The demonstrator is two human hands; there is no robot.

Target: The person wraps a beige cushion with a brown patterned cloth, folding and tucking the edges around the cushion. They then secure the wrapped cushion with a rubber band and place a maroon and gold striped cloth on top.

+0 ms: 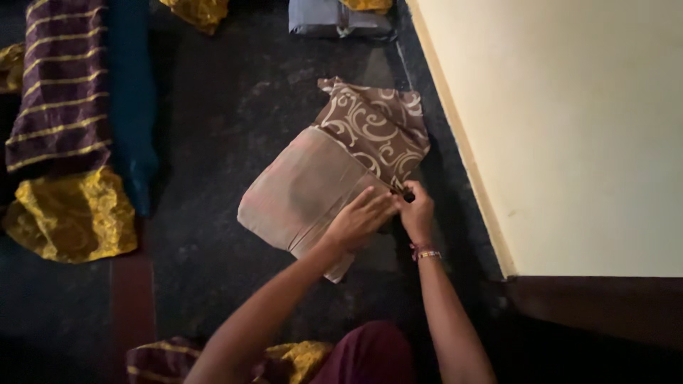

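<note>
1. Both of my hands met at the lower right edge of a folded brown cloth with a cream swirl pattern at one end and a plain tan section at the other (334,171), which lay on the dark speckled floor (228,107).
2. My left hand (359,219) rested palm down on the tan section near that edge, fingers stretched out flat and pressing the cloth rather than gripping it.
3. My right hand (416,211) was just beside it, fingers pinched together on the cloth's edge where the patterned part meets the plain part; I saw a small dark spot at the fingertips but could not tell what it was.
4. A beaded bracelet (425,253) sat on my right wrist.
5. That cloth lay tilted, its patterned end pointing up and to the right, close to the cream-coloured wall (569,128) and its pale base strip.
6. Well apart on the left lay a purple fabric with thin gold stripes (60,85), a bright yellow patterned border (75,213) at its lower end and a dark teal fabric (131,99) alongside it.
7. At the top edge sat a folded grey cloth bundle (334,18), with more yellow fabric (199,11) near it.
8. My maroon garment (366,352) showed at the bottom.
</note>
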